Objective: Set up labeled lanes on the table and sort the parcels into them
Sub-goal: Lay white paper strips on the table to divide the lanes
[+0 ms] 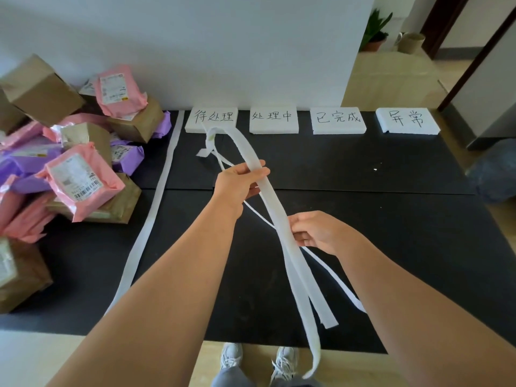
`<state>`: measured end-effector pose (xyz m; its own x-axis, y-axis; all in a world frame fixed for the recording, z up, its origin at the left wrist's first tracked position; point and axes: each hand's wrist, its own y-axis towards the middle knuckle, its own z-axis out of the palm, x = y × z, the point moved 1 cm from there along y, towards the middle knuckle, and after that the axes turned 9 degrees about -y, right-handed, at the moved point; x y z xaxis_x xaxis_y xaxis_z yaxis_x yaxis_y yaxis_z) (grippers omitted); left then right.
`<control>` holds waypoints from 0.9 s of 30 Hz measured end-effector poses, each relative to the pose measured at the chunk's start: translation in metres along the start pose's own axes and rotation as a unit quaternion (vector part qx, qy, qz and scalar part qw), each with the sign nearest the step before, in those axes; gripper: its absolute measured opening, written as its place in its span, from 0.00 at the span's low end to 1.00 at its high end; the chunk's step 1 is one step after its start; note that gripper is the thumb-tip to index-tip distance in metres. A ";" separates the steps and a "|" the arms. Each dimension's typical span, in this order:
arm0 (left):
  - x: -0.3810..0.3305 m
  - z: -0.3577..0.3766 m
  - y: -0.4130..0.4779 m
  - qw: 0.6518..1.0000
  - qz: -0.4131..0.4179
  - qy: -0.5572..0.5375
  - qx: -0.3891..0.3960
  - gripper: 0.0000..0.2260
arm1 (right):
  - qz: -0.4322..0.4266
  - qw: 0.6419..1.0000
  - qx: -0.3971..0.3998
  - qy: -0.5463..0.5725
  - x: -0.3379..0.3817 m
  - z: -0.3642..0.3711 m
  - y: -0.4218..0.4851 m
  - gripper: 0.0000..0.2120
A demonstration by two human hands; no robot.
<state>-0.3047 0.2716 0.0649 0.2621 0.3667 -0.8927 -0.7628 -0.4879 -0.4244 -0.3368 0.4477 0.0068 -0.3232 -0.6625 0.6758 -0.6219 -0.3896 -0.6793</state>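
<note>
L hand (pixel 237 181) + R hand (pixel 318 233) fingers grip strips (pixel 275 202); parcels (pixel 81 180) crowd table (pixel 391 219) L edge.

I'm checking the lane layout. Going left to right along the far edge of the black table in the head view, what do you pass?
pile of pink, purple and brown parcels → long white strip laid flat → white foam label 待处理 → white foam label 处理中 → white foam label 已完成 → white foam label 异常
</note>
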 end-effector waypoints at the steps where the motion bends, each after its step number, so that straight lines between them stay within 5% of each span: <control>1: -0.001 -0.001 0.000 1.000 -0.002 -0.011 0.006 0.09 | -0.003 1.000 -0.013 -0.010 0.000 0.001 0.003 0.11; 9: -0.010 -0.010 0.006 0.999 -0.007 -0.037 -0.006 0.08 | -0.044 0.951 -0.242 -0.188 0.001 -0.027 0.018 0.09; 13: -0.005 -0.019 0.014 0.995 0.008 -0.015 -0.094 0.07 | -0.022 0.923 -0.322 -0.208 -0.011 -0.051 0.015 0.08; 20: 0.016 -0.038 0.022 0.977 -0.034 -0.030 -0.209 0.08 | 0.054 0.891 -0.331 -0.306 -0.030 -0.047 0.019 0.27; 23: 0.023 -0.041 0.021 0.978 -0.054 -0.035 -0.197 0.08 | -0.023 0.870 -0.318 -0.377 -0.030 -0.025 0.033 0.20; 27: 0.030 -0.044 0.021 0.981 -0.074 -0.005 -0.180 0.09 | -0.032 0.898 -0.219 -0.381 -0.032 0.012 0.055 0.20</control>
<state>-0.2871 0.2374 0.0221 0.3472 0.4618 -0.8162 -0.4573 -0.6765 -0.5772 -0.3520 0.4399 -0.0551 0.2009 -0.9581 0.2040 -0.8966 -0.2638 -0.3557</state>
